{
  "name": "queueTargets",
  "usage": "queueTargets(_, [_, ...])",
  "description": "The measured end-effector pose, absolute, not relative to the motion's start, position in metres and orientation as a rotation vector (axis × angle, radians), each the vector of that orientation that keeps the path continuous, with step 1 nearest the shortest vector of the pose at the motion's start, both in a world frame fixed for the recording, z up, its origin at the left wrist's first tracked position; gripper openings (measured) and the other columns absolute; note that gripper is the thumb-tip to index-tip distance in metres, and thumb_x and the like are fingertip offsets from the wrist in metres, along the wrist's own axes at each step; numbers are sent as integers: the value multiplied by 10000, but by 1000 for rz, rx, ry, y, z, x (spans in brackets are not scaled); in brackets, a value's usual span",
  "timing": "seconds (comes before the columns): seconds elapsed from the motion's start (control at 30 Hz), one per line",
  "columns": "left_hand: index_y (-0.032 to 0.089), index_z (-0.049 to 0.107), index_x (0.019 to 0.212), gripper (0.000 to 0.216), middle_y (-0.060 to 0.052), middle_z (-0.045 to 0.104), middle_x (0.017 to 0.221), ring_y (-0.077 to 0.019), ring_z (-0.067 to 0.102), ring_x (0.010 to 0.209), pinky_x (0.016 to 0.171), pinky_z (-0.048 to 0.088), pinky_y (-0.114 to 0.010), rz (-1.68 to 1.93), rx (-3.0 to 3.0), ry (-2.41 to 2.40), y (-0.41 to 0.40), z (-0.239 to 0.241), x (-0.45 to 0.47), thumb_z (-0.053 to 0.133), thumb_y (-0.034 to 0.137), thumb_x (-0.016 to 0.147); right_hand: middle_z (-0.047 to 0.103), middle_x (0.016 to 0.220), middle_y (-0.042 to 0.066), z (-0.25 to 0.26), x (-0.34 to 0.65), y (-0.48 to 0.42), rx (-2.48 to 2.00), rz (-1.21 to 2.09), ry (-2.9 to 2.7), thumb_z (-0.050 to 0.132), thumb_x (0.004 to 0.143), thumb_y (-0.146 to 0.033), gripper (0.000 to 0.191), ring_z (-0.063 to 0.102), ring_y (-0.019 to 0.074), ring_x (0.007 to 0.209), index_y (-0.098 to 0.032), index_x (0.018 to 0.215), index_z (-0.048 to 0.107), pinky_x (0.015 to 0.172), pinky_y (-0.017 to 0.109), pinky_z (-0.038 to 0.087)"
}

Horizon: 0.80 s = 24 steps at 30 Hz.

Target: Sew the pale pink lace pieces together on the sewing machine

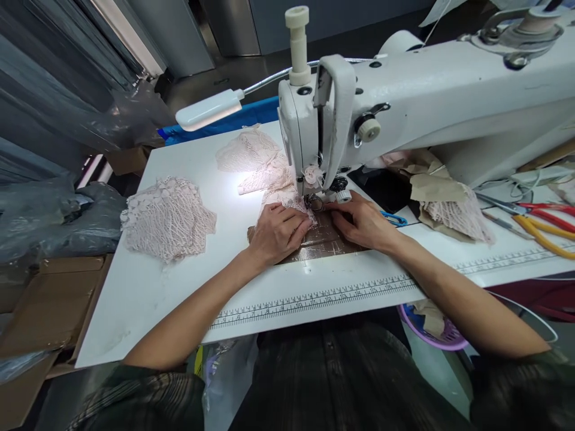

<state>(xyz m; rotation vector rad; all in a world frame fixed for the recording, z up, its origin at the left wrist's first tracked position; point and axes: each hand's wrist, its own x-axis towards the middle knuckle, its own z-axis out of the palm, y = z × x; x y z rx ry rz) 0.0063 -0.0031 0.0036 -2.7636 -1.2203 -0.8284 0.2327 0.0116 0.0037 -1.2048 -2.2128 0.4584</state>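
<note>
A piece of pale pink lace lies under the needle end of the white sewing machine. My left hand rests over its near part, fingers bent and close together, with the thumb and fingertips gripping the lace left of the presser foot. From the right, my right hand reaches in to the foot, index finger forward and thumb just below it. Its fingers are drawn in, and whatever lies between the tips is too small to make out. Beneath both hands is a shiny brown plate cover.
Lace pieces are piled at left. A lamp hangs over the table's far side. To the right lie blue snips, lace with brown paper and yellow-red handled tools. A ruler strip runs along the front edge.
</note>
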Motion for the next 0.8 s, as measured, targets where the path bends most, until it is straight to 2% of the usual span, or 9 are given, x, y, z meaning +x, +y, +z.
queueTargets(0.1, [191,695,947,187,-20,745,937,-165,652,811,855,451,-390,-835,-2768,-1283,-1,4,6,538,290,955,618,893,81,3,232,12,-1205,473,-2204,485,868,-177,315,548,175,709,-166,1067,728,701,324,463])
queueTargets(0.2, [208,692,946,163,-8,741,942,-168,656,830,894,438,-405,-818,-2779,-1309,1,4,6,573,319,936,616,885,82,3,231,11,-1202,480,-2190,487,862,-170,304,544,177,720,-159,1031,739,708,323,456])
queueTargets(0.47, [194,663,879,155,2,731,882,-155,645,781,1052,360,-516,-848,-2741,-1355,3,3,7,527,230,943,631,940,82,1,233,10,-1192,468,-2206,492,888,-182,287,578,194,788,-172,1048,730,730,326,461])
queueTargets(0.57, [178,626,848,160,9,711,809,-140,629,740,1017,415,-486,-900,-2756,-1513,4,3,7,502,210,943,626,970,91,0,233,8,-1091,456,-2282,492,912,-195,296,592,203,842,-171,1106,714,773,330,479])
queueTargets(0.67, [178,610,822,151,20,699,775,-128,623,713,960,469,-452,-976,-2753,-1692,5,6,8,511,212,931,600,1058,126,0,231,5,-975,398,-2440,481,934,-205,360,587,224,897,-183,1247,658,822,369,481])
queueTargets(0.8, [177,621,838,131,-27,716,918,-154,659,868,919,507,-409,-1151,-2726,-1702,6,7,10,524,207,920,571,1106,153,-1,228,3,-953,321,-2562,491,938,-210,376,551,274,986,-220,1282,642,842,427,464])
